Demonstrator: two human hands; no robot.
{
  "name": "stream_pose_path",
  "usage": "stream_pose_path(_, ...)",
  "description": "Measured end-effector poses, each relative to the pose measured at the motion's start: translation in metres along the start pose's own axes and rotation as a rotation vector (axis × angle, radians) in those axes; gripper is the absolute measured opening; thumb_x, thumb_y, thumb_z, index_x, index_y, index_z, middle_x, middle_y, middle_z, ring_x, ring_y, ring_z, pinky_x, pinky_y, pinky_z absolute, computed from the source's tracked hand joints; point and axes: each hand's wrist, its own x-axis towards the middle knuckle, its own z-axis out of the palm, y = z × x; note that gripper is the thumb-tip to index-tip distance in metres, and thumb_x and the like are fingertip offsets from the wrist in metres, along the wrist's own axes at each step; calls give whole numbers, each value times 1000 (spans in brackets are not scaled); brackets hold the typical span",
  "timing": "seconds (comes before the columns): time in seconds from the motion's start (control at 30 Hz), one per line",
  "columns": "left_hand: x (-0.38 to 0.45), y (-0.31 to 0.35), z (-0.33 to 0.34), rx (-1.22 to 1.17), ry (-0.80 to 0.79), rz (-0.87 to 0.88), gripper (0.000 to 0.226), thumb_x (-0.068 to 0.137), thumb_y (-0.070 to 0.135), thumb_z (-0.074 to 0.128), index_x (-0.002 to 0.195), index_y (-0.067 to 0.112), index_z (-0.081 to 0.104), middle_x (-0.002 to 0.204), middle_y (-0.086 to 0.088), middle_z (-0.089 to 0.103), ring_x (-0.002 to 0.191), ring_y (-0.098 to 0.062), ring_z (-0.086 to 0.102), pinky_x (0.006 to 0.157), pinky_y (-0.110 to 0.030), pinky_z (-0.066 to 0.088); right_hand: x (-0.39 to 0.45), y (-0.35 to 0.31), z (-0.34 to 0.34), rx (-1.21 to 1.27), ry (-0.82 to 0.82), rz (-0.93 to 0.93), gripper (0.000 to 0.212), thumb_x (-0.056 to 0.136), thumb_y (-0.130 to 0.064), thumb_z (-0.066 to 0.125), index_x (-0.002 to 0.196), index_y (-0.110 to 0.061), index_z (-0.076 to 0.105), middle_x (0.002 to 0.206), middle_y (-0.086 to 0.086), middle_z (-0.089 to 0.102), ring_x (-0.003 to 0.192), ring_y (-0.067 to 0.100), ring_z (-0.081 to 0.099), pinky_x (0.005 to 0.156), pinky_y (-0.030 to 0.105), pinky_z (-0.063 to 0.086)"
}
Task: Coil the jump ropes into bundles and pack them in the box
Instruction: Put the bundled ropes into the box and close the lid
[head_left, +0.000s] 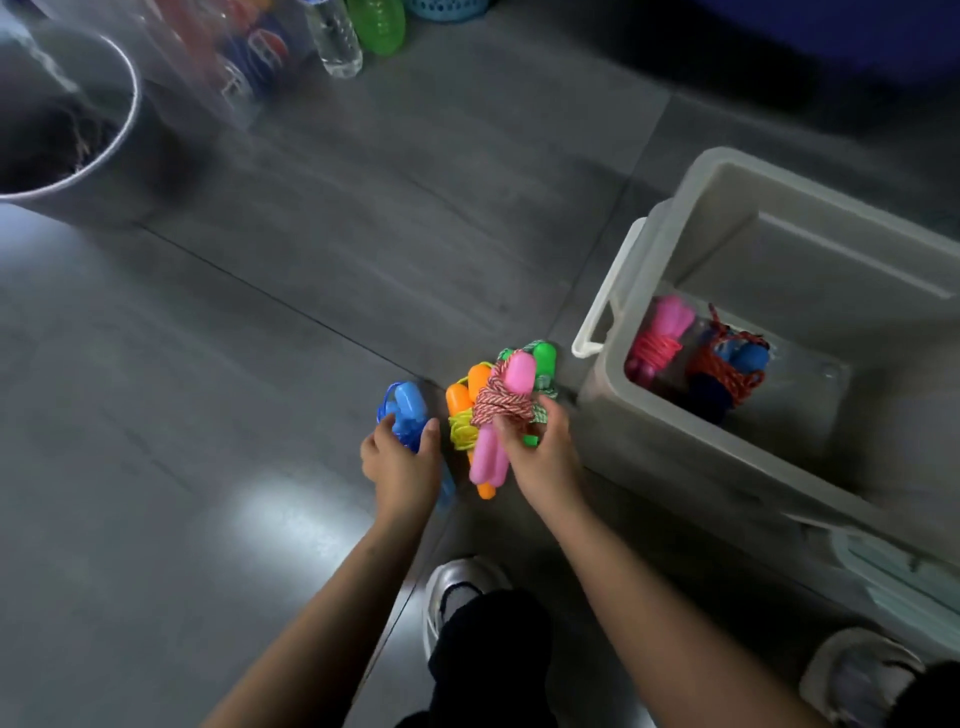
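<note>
Right hand (540, 452): fingers curled round a cluster of coiled jump ropes, namely pink-handled bundle (501, 415), orange-handled bundle (462, 410) and green-handled bundle (543, 364). Risk: three bundles in one grip may slip or loosen on the way to the box, shedding cord. Left hand (402, 457): closed round blue-handled bundle (408, 413). Grey plastic box (727, 467): just right of the hands, on the floor, holding a pink bundle (657, 338) and a dark blue bundle with red cord (727, 369).
</note>
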Motion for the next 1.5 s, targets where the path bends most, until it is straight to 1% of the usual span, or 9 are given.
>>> stream_pose_path(0.2,23,-28,3,-53,57,-146,71,77,37,76,133,7,45,133,-17,42,121,-29,44,103,-39,39,10,-6,19,102,19,144,58,79,-43,69,125,-19,44,107,-4,59,106,25,59,75,24,38)
stream_pose_path(0.4,24,-26,4,-296,-109,-170,44,80,28,74,113,4,59,109,-17,65,87,-21,61,76,-34,49,3,-1,15,160,1,69,56,77,-34,74,126,-23,48,114,-4,61,99,13,58,81,22,41)
stream_pose_path(0.63,-27,44,-38,-486,-64,130,44,83,19,71,121,6,55,105,-6,63,81,-7,60,62,-7,45,-28,-42,-17,326,-96,-157,39,80,-29,72,112,-38,52,108,-12,64,95,-4,61,81,13,44)
stream_pose_path(0.83,-78,124,-52,-452,-233,353,36,81,20,72,115,16,59,99,1,69,84,-11,63,70,-22,47,-55,-84,-89,392,7,-309,51,80,-41,66,126,-30,49,121,-11,61,107,-2,58,88,13,44)
stream_pose_path(0.97,-110,162,-8,-342,-404,450,34,81,23,73,112,11,61,97,-2,71,84,-12,66,71,-24,52,-48,-78,-161,302,158,-291,45,88,-34,60,130,-26,46,119,-11,58,100,-4,55,77,0,38)
stream_pose_path(1.13,-124,194,99,-82,-680,437,53,62,47,79,98,11,67,91,-6,73,86,-22,70,81,-44,57,-19,-39,-246,189,351,-137,41,86,-32,63,120,-19,45,109,-4,57,94,11,56,71,21,36)
stream_pose_path(1.27,-137,197,179,25,-845,324,26,72,23,80,91,15,64,91,-4,71,84,-19,68,81,-37,54,8,3,-283,136,414,8,50,84,-32,66,124,-16,41,112,3,59,94,18,57,73,24,39)
stream_pose_path(1.4,-142,194,234,209,-898,209,41,76,21,79,111,9,62,108,-9,69,96,-24,66,72,-36,54,36,34,-294,92,423,147,52,83,-34,66,122,-14,39,117,14,58,98,31,60,80,35,48)
stream_pose_path(1.5,-136,182,258,253,-881,203,38,80,14,74,114,3,61,112,-12,67,94,-23,63,71,-32,52,53,48,-291,56,419,234,52,85,-31,64,125,-12,35,123,20,50,101,35,58,77,28,40)
